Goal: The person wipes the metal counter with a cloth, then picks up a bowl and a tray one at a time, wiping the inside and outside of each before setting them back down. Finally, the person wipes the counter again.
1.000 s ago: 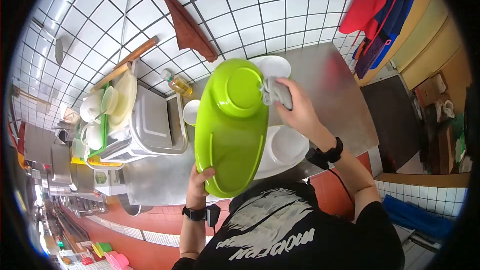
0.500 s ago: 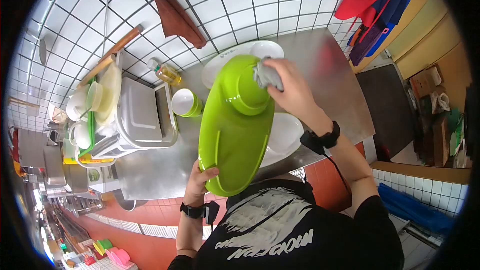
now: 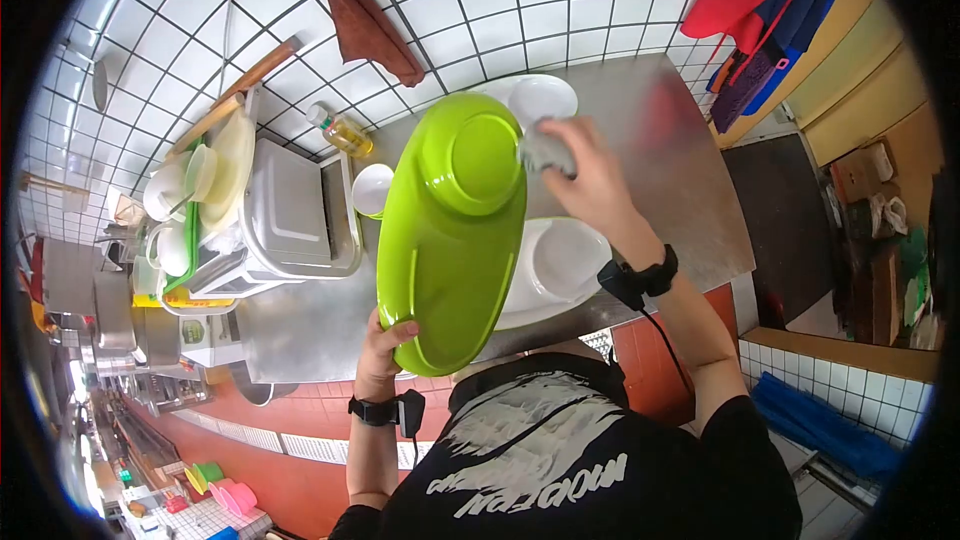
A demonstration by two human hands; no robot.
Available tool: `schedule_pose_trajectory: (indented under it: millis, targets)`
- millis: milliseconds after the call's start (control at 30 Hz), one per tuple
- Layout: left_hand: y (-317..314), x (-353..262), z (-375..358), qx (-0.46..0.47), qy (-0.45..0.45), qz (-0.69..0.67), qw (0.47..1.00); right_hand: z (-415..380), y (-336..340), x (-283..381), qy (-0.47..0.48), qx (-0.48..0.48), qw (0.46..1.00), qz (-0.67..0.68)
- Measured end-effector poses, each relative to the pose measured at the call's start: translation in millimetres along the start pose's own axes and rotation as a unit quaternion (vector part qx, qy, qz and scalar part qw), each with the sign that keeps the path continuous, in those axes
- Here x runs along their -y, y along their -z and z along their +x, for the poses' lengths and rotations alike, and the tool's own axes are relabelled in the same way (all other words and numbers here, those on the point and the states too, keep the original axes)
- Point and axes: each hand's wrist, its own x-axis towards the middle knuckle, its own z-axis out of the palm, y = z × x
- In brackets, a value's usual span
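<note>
My left hand [image 3: 380, 348] grips the lower end of a long lime-green plate [image 3: 450, 285], thumb on the face toward me. Tilted up above the counter, the plate shows a round, bowl-like section [image 3: 484, 160] near its upper end. Bunched in my right hand [image 3: 592, 182] is a grey cloth [image 3: 545, 151], right at the plate's upper right edge. Behind and below lie a white plate with a round section [image 3: 570, 260] and another white dish [image 3: 543, 100], both partly hidden by the green plate.
Left of the plate stand a small green-and-white bowl [image 3: 372, 189], a bottle of yellow liquid [image 3: 340, 131] and a white rack [image 3: 352, 240] of containers and dishes. The steel counter [image 3: 660, 170] meets a tiled wall where a brown cloth [image 3: 362, 20] hangs.
The green plate has shifted left and slightly up, its round section turned more toward me. My right hand with the cloth has moved slightly right, from over the round section to the plate's edge.
</note>
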Motion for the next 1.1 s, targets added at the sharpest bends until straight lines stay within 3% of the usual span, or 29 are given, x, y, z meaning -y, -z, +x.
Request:
schedule_pose_trajectory:
  millis: [33, 67, 133, 233, 267, 333, 400, 467, 567, 700, 800, 867, 933, 1067, 1100]
  targets:
    - [-2.4, -2.9, -1.4, -0.001, -0.003, 0.002, 1.000, 6.5, 3.0, 3.1, -0.021, -0.093, 0.995, 0.029]
    - [-5.9, -5.2, -4.6, 0.004, 0.008, 0.010, 1.000, 9.4, 3.9, 9.0, -0.021, -0.094, 0.995, 0.032]
    - [-9.9, -5.6, -10.2, 0.011, 0.024, 0.021, 0.999, 24.7, 4.4, 45.3, 0.186, -0.027, 0.981, -0.047]
    - [-10.0, -4.5, -13.7, 0.034, 0.046, 0.077, 0.995, 31.0, -8.2, 54.1, 0.228, 0.027, 0.970, -0.080]
    - [-7.5, -3.6, -14.9, 0.033, 0.039, 0.064, 0.997, 33.4, -6.4, 48.0, 0.227, 0.024, 0.970, -0.081]
    - [-7.5, -4.7, -19.1, 0.031, 0.030, 0.051, 0.998, 40.6, -6.5, 21.7, 0.125, -0.046, 0.991, -0.031]
    - [-9.8, -7.7, -26.3, 0.011, 0.018, 0.004, 1.000, 34.6, -8.0, -8.0, 0.109, -0.084, 0.990, -0.010]
    - [0.8, -4.5, -26.8, 0.024, 0.012, -0.035, 0.999, 22.4, -8.1, -17.9, 0.006, -0.102, 0.989, 0.106]
    - [12.5, 2.1, -18.8, 0.022, -0.001, -0.113, 0.993, -9.6, -33.7, -14.9, 0.000, -0.162, 0.984, 0.073]
    - [4.3, -4.8, -12.5, -0.012, -0.024, -0.115, 0.993, -20.5, -53.5, 11.8, -0.006, -0.133, 0.988, 0.080]
    - [1.8, -5.0, -13.7, 0.004, -0.039, -0.097, 0.995, -1.7, -52.5, 41.4, 0.007, -0.118, 0.993, -0.019]
    - [-2.0, -4.0, -20.4, 0.016, -0.049, -0.099, 0.994, 4.4, -64.1, 62.6, 0.081, -0.100, 0.989, -0.070]
    - [-4.1, -6.5, -31.7, 0.036, -0.067, -0.060, 0.995, -10.3, -78.8, 108.5, 0.093, -0.048, 0.991, -0.077]
    - [21.2, 19.5, -50.8, 0.023, -0.060, -0.102, 0.993, -75.2, -109.2, 173.8, 0.178, 0.052, 0.979, -0.087]
    - [20.6, 20.2, -54.5, 0.022, -0.052, -0.154, 0.987, -92.1, -112.0, 186.5, 0.169, 0.114, 0.977, -0.063]
